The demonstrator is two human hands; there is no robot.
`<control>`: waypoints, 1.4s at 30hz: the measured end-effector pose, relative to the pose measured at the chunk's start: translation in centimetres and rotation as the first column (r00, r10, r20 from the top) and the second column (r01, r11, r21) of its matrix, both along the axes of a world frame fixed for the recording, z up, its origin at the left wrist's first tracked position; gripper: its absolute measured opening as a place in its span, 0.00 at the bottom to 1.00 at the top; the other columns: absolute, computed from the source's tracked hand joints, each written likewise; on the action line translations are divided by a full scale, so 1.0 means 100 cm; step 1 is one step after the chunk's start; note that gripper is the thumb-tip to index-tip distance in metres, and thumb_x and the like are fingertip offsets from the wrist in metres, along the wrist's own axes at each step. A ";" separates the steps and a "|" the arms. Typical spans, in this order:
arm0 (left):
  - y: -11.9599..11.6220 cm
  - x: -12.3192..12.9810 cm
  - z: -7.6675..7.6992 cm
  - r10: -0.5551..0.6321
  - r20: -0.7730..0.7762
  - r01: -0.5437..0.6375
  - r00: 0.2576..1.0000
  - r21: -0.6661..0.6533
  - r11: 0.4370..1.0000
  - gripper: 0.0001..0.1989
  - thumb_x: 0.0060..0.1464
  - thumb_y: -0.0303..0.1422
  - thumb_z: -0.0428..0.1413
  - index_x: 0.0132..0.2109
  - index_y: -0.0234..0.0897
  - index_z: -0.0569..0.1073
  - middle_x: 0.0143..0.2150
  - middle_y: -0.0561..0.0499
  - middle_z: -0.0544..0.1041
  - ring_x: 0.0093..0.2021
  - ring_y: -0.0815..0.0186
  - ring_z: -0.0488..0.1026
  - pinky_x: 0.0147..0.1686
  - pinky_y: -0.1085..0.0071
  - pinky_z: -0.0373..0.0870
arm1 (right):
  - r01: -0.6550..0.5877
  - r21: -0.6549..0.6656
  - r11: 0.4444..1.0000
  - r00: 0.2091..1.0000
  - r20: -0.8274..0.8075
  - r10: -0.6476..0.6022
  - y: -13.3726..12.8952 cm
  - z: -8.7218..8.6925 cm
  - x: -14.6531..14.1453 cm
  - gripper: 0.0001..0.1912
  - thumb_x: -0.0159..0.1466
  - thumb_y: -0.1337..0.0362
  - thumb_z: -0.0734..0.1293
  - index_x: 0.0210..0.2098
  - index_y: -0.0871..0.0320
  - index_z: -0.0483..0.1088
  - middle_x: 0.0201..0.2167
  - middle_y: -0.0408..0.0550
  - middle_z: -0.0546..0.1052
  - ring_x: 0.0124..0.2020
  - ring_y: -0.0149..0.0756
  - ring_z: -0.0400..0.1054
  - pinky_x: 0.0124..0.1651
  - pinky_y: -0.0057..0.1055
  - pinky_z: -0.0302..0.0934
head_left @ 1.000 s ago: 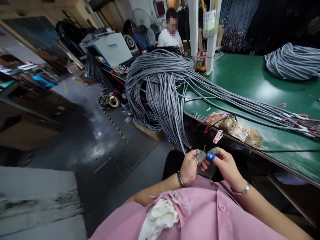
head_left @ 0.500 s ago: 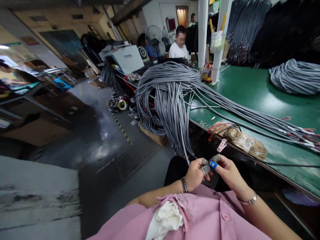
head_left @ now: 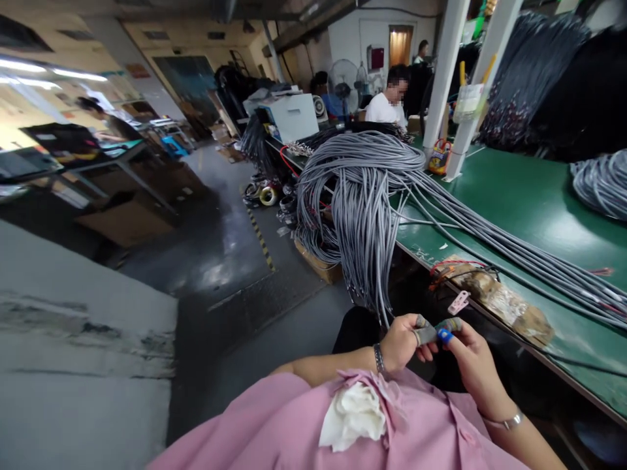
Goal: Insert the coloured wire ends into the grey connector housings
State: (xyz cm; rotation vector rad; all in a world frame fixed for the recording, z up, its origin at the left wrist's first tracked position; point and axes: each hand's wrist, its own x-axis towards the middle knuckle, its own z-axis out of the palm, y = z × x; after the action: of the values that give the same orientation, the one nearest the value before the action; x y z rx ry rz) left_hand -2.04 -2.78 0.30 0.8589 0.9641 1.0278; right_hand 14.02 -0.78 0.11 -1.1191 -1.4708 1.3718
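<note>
Just off the table's near edge, my left hand and my right hand meet at the fingertips in front of my pink shirt. Both have grey wraps on some fingers, and the right thumb has a blue cover. The fingers of each are pinched together; whatever lies between them is too small to make out. A thick bundle of grey cables hangs over the table edge, its lower ends close to my left hand. Right of it, a pink clip sits at the edge beside a plastic-wrapped brown block.
More grey cables run along the green table to the right, with a coil at the far right. Two white posts rise from it. A person in white is behind the bundle. A grey block stands at the left.
The view has turned left, so the table, cables and both hands appear farther right. My hands stay together, with the fingertips still pinched.
</note>
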 end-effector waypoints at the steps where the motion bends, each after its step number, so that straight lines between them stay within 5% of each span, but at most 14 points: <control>1: 0.001 -0.002 0.000 -0.054 -0.004 0.054 0.999 -0.003 0.999 0.22 0.46 0.48 0.59 0.32 0.32 0.67 0.24 0.48 0.73 0.19 0.70 0.68 0.17 0.76 0.62 | -0.004 0.015 1.000 1.000 0.016 0.004 0.001 0.001 0.000 0.10 0.60 0.58 0.67 0.33 0.59 0.68 0.28 0.45 0.71 0.31 0.33 0.62 0.36 0.29 0.58; 6: 0.002 -0.014 0.000 -0.265 -0.072 0.263 0.961 -0.043 0.964 0.24 0.39 0.46 0.64 0.35 0.32 0.68 0.23 0.50 0.72 0.18 0.68 0.69 0.18 0.74 0.65 | -0.123 0.030 0.992 0.983 0.141 0.117 0.002 0.007 -0.006 0.11 0.61 0.56 0.66 0.34 0.59 0.68 0.29 0.47 0.72 0.31 0.35 0.64 0.36 0.31 0.60; 17: -0.006 -0.026 0.008 -0.069 -0.007 0.070 0.998 0.046 0.997 0.22 0.47 0.49 0.58 0.31 0.31 0.69 0.25 0.49 0.73 0.19 0.71 0.69 0.17 0.77 0.60 | 0.055 -0.071 0.996 0.998 0.010 -0.055 -0.003 0.000 -0.017 0.11 0.59 0.56 0.68 0.33 0.57 0.70 0.26 0.45 0.69 0.26 0.32 0.59 0.29 0.30 0.55; 25: -0.010 -0.025 0.012 0.007 0.050 -0.006 0.999 -0.015 1.000 0.17 0.47 0.43 0.59 0.30 0.31 0.68 0.23 0.49 0.73 0.17 0.72 0.67 0.15 0.78 0.57 | 0.089 -0.109 0.990 0.986 -0.132 -0.103 -0.014 0.016 -0.029 0.10 0.58 0.58 0.69 0.32 0.58 0.69 0.27 0.43 0.69 0.26 0.29 0.59 0.30 0.27 0.55; 36: -0.003 -0.013 0.011 -0.084 -0.020 0.083 0.996 -0.054 0.995 0.17 0.47 0.43 0.59 0.32 0.31 0.69 0.25 0.49 0.74 0.18 0.72 0.69 0.15 0.79 0.52 | 0.118 -0.132 0.984 0.969 -0.202 -0.143 -0.014 0.015 -0.014 0.11 0.57 0.58 0.70 0.30 0.59 0.69 0.28 0.45 0.71 0.28 0.30 0.61 0.30 0.26 0.57; 42: 0.002 -0.004 0.010 -0.111 -0.129 0.106 0.985 -0.044 0.993 0.15 0.48 0.41 0.57 0.33 0.31 0.70 0.23 0.49 0.73 0.16 0.73 0.67 0.13 0.79 0.49 | -0.017 -0.090 0.996 0.992 -0.129 0.006 -0.006 0.014 -0.005 0.14 0.59 0.57 0.69 0.41 0.57 0.68 0.34 0.46 0.73 0.34 0.33 0.67 0.37 0.29 0.62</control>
State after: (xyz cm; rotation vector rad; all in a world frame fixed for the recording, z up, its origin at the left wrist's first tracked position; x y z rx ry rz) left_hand -2.41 -2.62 1.34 0.9469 1.0323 0.8656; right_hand 13.53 -1.42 1.53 -1.0589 -1.3359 1.5033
